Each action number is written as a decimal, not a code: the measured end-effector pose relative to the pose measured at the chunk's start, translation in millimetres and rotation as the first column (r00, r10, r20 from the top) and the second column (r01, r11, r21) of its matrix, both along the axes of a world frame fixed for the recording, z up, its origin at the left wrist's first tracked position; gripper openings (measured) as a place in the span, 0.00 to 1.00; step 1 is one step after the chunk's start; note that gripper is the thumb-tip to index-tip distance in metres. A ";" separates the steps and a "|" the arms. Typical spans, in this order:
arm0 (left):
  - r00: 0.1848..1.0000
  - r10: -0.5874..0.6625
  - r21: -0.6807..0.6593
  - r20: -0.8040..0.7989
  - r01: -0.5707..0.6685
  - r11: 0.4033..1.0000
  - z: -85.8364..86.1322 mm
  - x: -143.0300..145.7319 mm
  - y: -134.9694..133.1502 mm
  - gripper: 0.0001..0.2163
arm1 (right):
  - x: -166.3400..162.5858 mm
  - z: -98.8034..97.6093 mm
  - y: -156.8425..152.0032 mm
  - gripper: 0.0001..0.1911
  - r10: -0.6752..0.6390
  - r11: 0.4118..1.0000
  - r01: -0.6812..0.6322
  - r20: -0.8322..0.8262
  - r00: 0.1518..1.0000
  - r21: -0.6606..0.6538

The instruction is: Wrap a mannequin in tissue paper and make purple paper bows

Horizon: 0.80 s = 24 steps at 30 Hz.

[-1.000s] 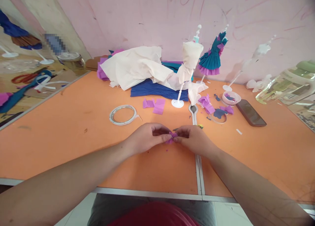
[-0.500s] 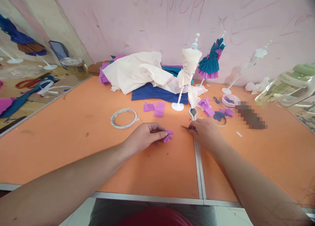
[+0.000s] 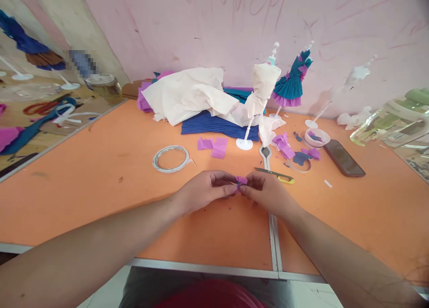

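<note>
A small purple crepe-paper bow [image 3: 241, 180] with a dark band at its middle is pinched between both hands, low over the orange table. My left hand [image 3: 209, 187] grips its left side with thumb and fingers. From the right, my right hand [image 3: 268, 191] closes thumb and fingertips on the same bow. Just beyond the right hand lie thin dark-bladed snips [image 3: 275, 172] with a yellow end. Flat purple paper pieces [image 3: 219, 148] rest farther back. A roll of white double-sided tape [image 3: 170, 159] lies beyond my left forearm, its loose end sticking out.
A mini mannequin [image 3: 264, 82] wrapped in white paper stands behind, beside a teal and purple dress [image 3: 291, 84] on another stand. White crumpled paper [image 3: 191, 95] covers blue paper [image 3: 217, 125]. At right are a phone [image 3: 344, 158], a small tub [image 3: 317, 138] and purple scraps [image 3: 284, 145].
My right hand has let go of the snips, which now lie on the table, and has moved left to grip the bow. The left hand keeps hold of the bow and has shifted slightly right.
</note>
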State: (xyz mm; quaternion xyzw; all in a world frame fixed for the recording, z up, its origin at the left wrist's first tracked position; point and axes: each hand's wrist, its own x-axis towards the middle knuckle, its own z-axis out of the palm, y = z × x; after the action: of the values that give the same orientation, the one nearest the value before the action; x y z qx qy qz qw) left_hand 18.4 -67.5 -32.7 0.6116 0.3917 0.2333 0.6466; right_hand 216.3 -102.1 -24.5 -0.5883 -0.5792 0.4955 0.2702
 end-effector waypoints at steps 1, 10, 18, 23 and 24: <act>1.000 -0.007 0.005 -0.019 0.007 1.000 0.0 -0.4 0.5 0.16 | 2.0 0.5 0.7 0.12 0.015 1.000 -0.016 -0.005 1.000 -0.009; 0.963 0.078 0.333 -0.259 0.013 0.943 1.1 0.6 -6.7 0.11 | 7.9 2.2 0.0 0.09 0.141 0.967 -0.203 0.339 0.930 0.156; 0.920 0.192 0.813 -0.343 0.188 0.551 -13.7 1.5 -2.9 0.08 | 5.1 -5.2 -1.1 0.08 0.103 0.943 -0.275 0.621 0.777 0.187; 0.907 0.087 0.816 -0.413 0.325 0.478 -23.8 8.6 3.1 0.09 | 5.6 -8.1 -1.5 0.06 0.092 0.936 -0.301 0.699 0.709 0.182; 0.906 0.086 0.809 -0.414 0.323 0.492 -25.2 9.9 3.7 0.09 | 5.9 -8.0 -2.0 0.06 0.064 0.934 -0.293 0.711 0.700 0.203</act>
State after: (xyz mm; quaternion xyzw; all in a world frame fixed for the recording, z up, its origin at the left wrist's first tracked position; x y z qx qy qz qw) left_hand 28.3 -63.8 -57.9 0.9112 0.3016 0.2204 0.1734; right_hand 222.3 -104.1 -32.5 -0.6225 -0.7611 0.1683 0.0696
